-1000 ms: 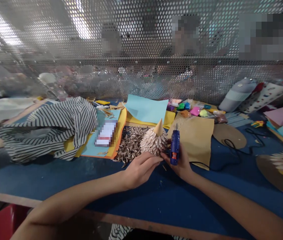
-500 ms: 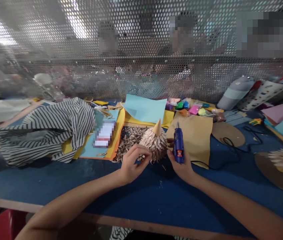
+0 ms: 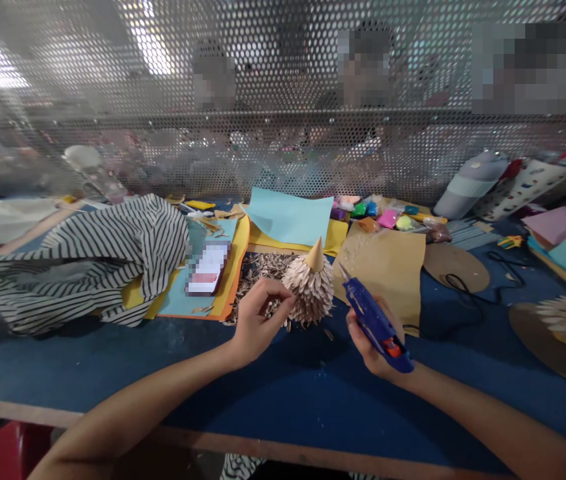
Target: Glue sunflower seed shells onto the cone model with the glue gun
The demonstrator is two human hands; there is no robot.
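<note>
A paper cone point(image 3: 315, 256), covered below its bare tip with overlapping pale husk-like flakes point(image 3: 310, 295), stands upright on the blue table. My right hand point(image 3: 369, 348) is wrapped round a blue glue gun point(image 3: 373, 319) to the right of the cone, its nozzle slanting up and left. Just left of the cone, my left hand point(image 3: 257, 323) is pinched, fingertips close to the flakes; anything between them is too small to make out. Behind that hand, loose brown flakes point(image 3: 269, 265) lie in a heap.
Left of the heap, a phone point(image 3: 207, 268) rests on coloured paper beside a striped cloth point(image 3: 87, 260). A brown sheet point(image 3: 393, 273), small colourful packets point(image 3: 387, 219) and a bottle point(image 3: 471, 185) are on the right. A perforated metal screen point(image 3: 283, 153) rises behind; people sit beyond it.
The glue gun has swung from upright to a leftward slant as my right hand moved right and down. My left hand has shifted slightly left, still pinched.
</note>
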